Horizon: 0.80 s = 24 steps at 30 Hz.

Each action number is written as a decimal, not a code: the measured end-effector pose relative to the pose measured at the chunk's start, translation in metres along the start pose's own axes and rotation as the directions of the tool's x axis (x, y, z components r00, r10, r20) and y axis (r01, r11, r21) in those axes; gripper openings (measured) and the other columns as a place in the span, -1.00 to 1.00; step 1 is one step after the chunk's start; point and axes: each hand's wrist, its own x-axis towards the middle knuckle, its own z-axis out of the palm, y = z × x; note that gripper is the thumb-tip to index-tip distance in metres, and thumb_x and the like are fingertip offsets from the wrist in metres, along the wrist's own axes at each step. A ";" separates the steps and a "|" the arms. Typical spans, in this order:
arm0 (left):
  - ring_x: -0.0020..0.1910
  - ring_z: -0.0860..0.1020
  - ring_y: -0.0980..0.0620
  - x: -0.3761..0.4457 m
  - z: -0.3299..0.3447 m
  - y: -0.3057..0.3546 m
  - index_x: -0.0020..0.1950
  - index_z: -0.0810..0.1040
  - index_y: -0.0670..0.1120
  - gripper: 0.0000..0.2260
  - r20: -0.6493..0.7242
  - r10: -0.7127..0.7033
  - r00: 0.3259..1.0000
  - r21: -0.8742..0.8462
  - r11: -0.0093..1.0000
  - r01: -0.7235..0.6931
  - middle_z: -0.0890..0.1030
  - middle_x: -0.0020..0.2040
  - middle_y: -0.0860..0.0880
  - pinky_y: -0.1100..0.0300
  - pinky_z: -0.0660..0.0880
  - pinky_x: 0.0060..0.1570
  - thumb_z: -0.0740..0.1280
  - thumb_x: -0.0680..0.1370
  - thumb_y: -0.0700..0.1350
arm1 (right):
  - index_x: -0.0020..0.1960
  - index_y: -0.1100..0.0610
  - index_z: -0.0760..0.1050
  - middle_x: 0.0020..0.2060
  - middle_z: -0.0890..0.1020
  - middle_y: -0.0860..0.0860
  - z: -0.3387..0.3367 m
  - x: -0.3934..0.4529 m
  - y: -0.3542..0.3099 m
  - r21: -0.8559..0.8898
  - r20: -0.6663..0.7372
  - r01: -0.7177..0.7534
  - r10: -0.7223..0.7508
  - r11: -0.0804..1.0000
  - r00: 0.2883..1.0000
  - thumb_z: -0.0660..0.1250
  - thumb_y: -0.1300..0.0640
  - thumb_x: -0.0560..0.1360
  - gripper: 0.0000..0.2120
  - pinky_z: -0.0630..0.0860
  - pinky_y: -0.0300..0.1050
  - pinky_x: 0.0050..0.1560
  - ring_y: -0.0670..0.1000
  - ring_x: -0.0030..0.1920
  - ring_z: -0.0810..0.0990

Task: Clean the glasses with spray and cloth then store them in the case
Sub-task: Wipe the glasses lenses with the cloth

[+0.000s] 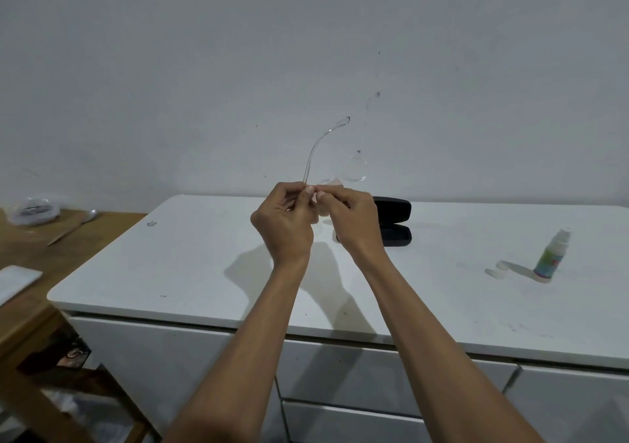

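Note:
Both hands are raised above the white cabinet top, holding clear-framed glasses. One temple arm sticks up to the right, and a lens shows faintly against the wall. My left hand pinches the frame near the hinge. My right hand presses a small white cloth against the frame. Behind my right hand, a black glasses case lies open on the cabinet. At the right stands a small spray bottle, with its clear cap beside it.
A wooden table at the left carries a plastic bag, a spoon and a white tray. The cabinet has drawers below its front edge. A white wall rises directly behind.

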 end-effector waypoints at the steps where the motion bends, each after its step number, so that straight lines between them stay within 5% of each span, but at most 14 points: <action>1: -0.31 0.69 0.14 0.000 0.000 0.000 -0.14 0.68 -0.22 -0.96 -0.003 -0.018 1.000 -0.007 1.000 0.018 0.68 -0.30 0.01 0.23 0.62 -0.25 0.49 0.49 -0.32 | -0.13 -0.05 0.75 -0.38 0.69 -0.01 -0.001 0.000 -0.001 -0.001 0.026 -0.006 0.006 1.000 1.000 0.35 0.22 0.58 -0.74 0.40 -0.39 -0.36 -0.16 -0.37 0.58; 6: -0.24 0.74 -0.04 0.000 -0.001 -0.010 -0.10 0.69 -0.22 -0.95 0.005 -0.097 0.995 -0.039 0.994 0.097 0.73 -0.25 -0.10 -0.09 0.70 -0.17 0.52 0.49 -0.28 | -0.13 0.18 0.73 -0.37 0.66 0.26 -0.006 0.003 0.000 0.011 0.107 -0.035 0.033 0.999 0.994 0.33 0.23 0.56 -0.79 0.46 -0.28 -0.29 0.00 -0.37 0.56; 13: -0.30 0.73 -0.04 -0.006 0.001 -0.006 -0.09 0.69 -0.30 -0.94 0.025 -0.154 0.988 -0.082 0.984 0.155 0.71 -0.28 -0.13 0.08 0.70 -0.23 0.52 0.49 -0.30 | -0.26 0.26 0.67 -0.41 0.64 0.29 -0.015 0.004 0.005 0.024 0.082 -0.020 0.018 1.000 0.996 0.35 0.25 0.49 -0.81 0.51 -0.07 -0.20 0.12 -0.39 0.57; 17: -0.32 0.72 -0.06 -0.002 0.004 -0.003 -0.10 0.69 -0.28 -0.96 0.053 -0.158 0.986 -0.077 0.984 0.162 0.70 -0.29 -0.17 0.10 0.69 -0.21 0.50 0.50 -0.31 | -0.28 0.20 0.68 -0.47 0.66 0.17 -0.011 -0.005 0.004 0.010 -0.079 -0.016 0.017 1.000 0.997 0.36 0.23 0.46 -0.82 0.54 -0.07 -0.20 0.22 -0.34 0.61; 20: -0.31 0.71 0.01 0.000 0.007 0.001 -0.14 0.71 -0.22 -0.98 0.052 -0.137 0.989 -0.004 0.990 0.138 0.71 -0.29 -0.07 0.11 0.67 -0.17 0.51 0.48 -0.29 | -0.24 0.14 0.70 -0.48 0.66 0.11 -0.001 -0.006 0.010 0.033 -0.262 -0.024 0.032 0.999 0.965 0.38 0.22 0.47 -0.84 0.57 -0.02 -0.24 0.10 -0.41 0.61; 24: -0.24 0.71 -0.01 -0.001 0.008 0.002 -0.18 0.71 -0.13 -0.91 0.059 -0.151 0.987 0.009 0.988 0.151 0.71 -0.29 0.03 0.16 0.64 -0.13 0.53 0.45 -0.30 | 0.01 0.14 0.76 -0.19 0.76 0.03 0.008 -0.002 0.017 0.007 -0.399 0.012 -0.009 1.000 0.917 0.43 0.18 0.53 -0.86 0.60 -0.25 -0.04 -0.03 -0.14 0.72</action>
